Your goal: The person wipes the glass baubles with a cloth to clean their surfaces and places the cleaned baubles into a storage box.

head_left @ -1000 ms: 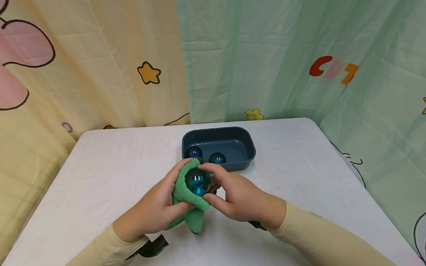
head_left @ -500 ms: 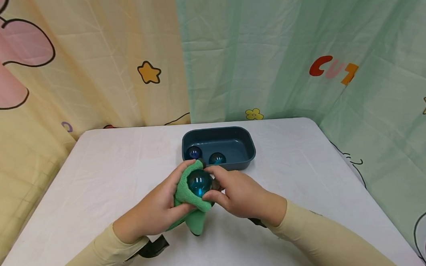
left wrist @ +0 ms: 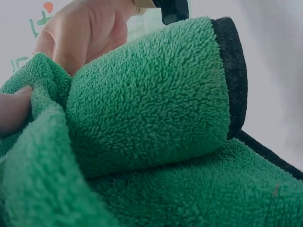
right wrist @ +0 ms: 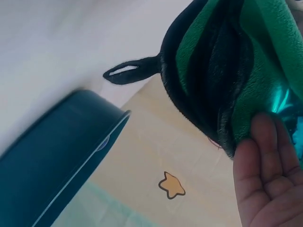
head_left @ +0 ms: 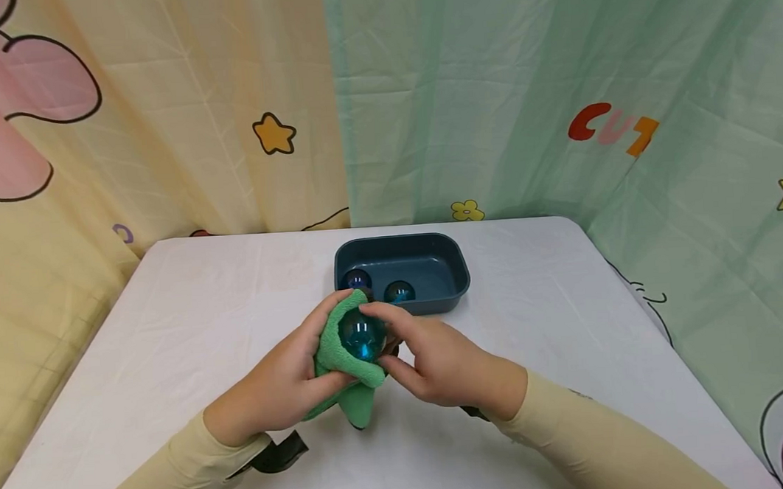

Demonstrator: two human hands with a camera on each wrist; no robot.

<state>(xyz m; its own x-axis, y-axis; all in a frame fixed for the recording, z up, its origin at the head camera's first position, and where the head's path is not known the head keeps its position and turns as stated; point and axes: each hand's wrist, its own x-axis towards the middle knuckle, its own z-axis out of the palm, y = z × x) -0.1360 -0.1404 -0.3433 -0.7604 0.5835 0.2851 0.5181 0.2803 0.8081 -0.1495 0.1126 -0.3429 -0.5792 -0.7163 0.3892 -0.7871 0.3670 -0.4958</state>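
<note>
In the head view, my left hand (head_left: 282,379) grips a green terry cloth (head_left: 331,355) with dark edging, cupped around the left side of a clear blue glass ball (head_left: 361,335). My right hand (head_left: 440,360) holds the ball's right side, thumb below and index finger above. The left wrist view is mostly filled by the folded cloth (left wrist: 151,99), with the right hand (left wrist: 87,33) behind it. From the right wrist, the right hand's fingers (right wrist: 270,142) lie against the cloth and ball, and a black hanging loop (right wrist: 147,68) sticks out from the cloth's edge.
Beyond the hands, a dark blue rectangular bin (head_left: 433,272) stands on the white-covered table (head_left: 535,325). Inside it lie a dark blue ball (head_left: 356,279) and a teal ball (head_left: 399,292). Printed curtains (head_left: 489,84) hang behind the table.
The cloth and ball, with both hands, shifted slightly right and down, then back left and up. Both hands keep their hold; the bin has not moved.
</note>
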